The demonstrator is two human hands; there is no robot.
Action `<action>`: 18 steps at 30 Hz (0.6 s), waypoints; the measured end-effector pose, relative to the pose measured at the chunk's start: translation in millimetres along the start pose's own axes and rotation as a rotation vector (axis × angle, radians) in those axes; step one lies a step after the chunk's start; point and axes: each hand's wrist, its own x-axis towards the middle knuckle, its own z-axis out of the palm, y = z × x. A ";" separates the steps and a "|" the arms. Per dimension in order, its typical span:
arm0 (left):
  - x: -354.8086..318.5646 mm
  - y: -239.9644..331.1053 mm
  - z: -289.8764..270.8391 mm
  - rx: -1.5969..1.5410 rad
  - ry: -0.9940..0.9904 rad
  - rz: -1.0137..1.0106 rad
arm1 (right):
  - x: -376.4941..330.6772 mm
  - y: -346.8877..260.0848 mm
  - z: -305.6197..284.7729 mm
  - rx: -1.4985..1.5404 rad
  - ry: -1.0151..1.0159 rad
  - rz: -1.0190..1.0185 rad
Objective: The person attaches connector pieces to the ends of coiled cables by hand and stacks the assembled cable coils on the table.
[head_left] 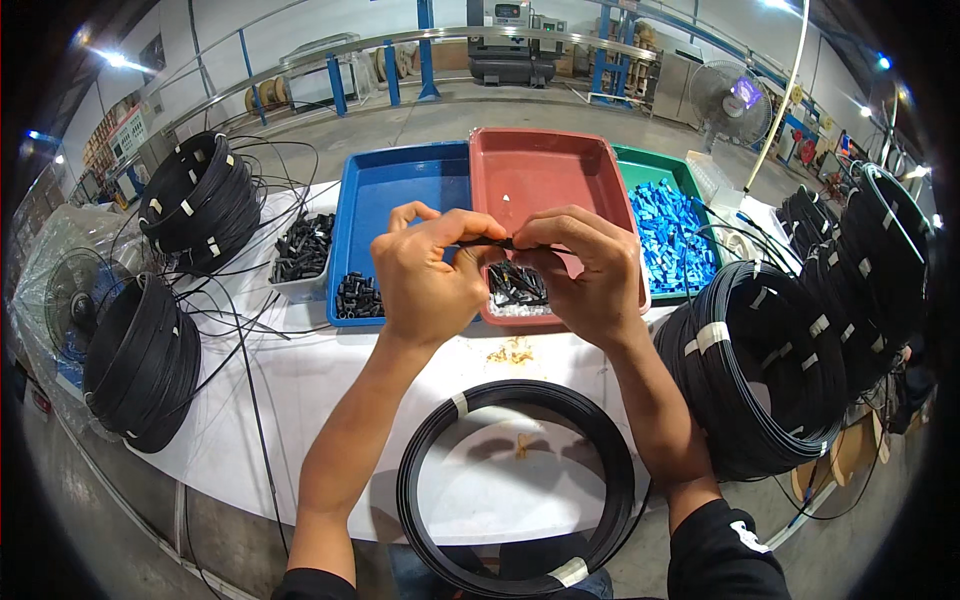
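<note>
My left hand and my right hand are raised over the front of the red tray, their fingertips almost meeting. Between them they pinch a small thin black piece; the fingers cover most of it, and its exact kind is not visible. Below my hands, black pieces and clear bits lie in the red tray. Short black tubular pieces fill the near left corner of the blue tray. A flat coil of black cable rests at the table's front edge, between my forearms.
A green tray holds many blue plastic pieces. Left of the blue tray stands a white bin of black parts. Stacked black cable coils flank the left, and larger coils the right. Loose cables cross the left tabletop.
</note>
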 end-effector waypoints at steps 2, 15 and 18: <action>-2.5 4.3 3.0 0.034 -0.046 -0.006 | -1.9 0.8 -0.5 -0.031 0.011 -0.006; -2.0 10.8 2.0 0.029 -0.099 -0.078 | -6.7 -2.3 1.3 -0.031 0.062 -0.009; 2.5 13.2 2.3 0.129 -0.042 0.197 | -6.3 -8.7 -3.5 0.004 0.012 0.139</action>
